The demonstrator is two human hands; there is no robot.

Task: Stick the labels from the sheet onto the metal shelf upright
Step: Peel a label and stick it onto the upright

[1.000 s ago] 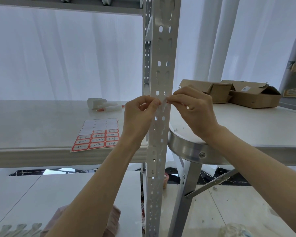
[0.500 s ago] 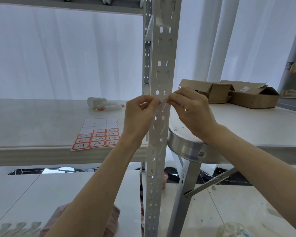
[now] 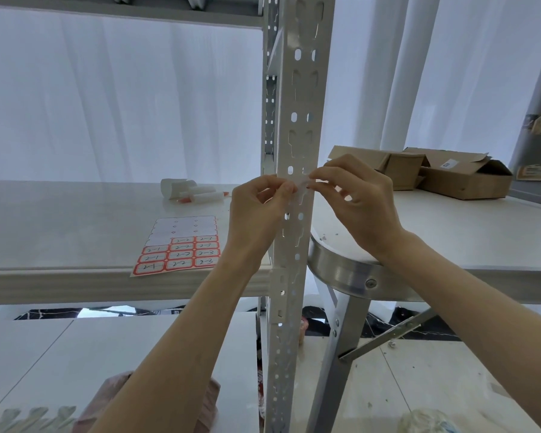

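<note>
A perforated white metal shelf upright runs top to bottom through the middle of the view. In front of it, at shelf height, a small pale label is pinched between my two hands. My left hand pinches its left end and my right hand pinches its right end. The label's printed face is hidden from me. The label sheet lies flat on the white shelf board to the left; its upper rows are peeled and its lower rows carry red-bordered labels with handwriting.
White marker parts with a red tip lie at the back of the shelf board. To the right stands a white folding table with a metal rim, carrying open cardboard boxes. White curtains hang behind. Pale floor tiles lie below.
Both hands stay at the upright with the label pinched between them. Only small finger shifts show.
</note>
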